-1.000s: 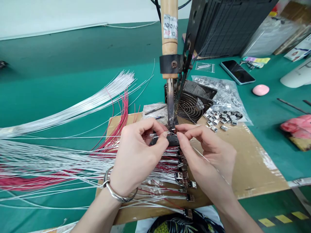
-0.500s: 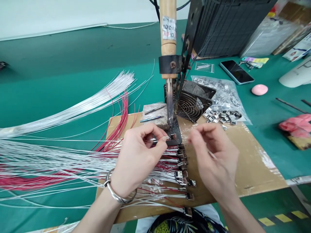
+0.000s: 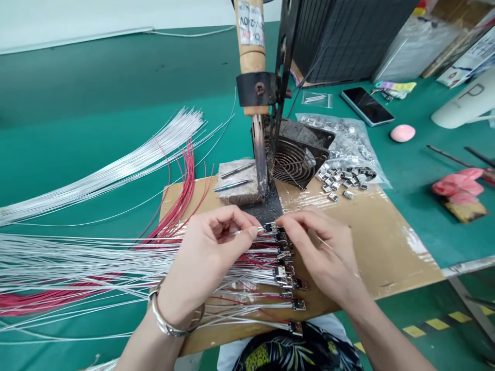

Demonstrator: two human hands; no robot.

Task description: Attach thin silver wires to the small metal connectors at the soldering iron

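Observation:
My left hand [image 3: 222, 245] is closed in a pinch on a thin white wire that ends at a small USB connector [image 3: 269, 226]. My right hand [image 3: 323, 247] is closed too, fingertips right beside that connector; a thin strand of solder wire [image 3: 325, 241] shows under its palm. Whether the right fingertips touch the connector I cannot tell. Below my hands lie several wired connectors [image 3: 298, 304] in a row on the cardboard [image 3: 371, 247]. Above stands a wooden-handled soldering iron [image 3: 260, 149], tip down, clamped to a black stand.
A grey block [image 3: 235, 193] with two metal rods is left of the iron. Behind it sits a fan [image 3: 297, 159]. Loose connectors [image 3: 340, 180] spill from a plastic bag [image 3: 348, 134]. Bundled white wires [image 3: 127, 165] and red wires [image 3: 185, 190] lie leftward. A phone [image 3: 366, 105] is at the back right.
My right hand has moved left to the connector, closing the gap between the hands. The connector in my left hand has come off the black plate, toward the row. The view has shifted slightly.

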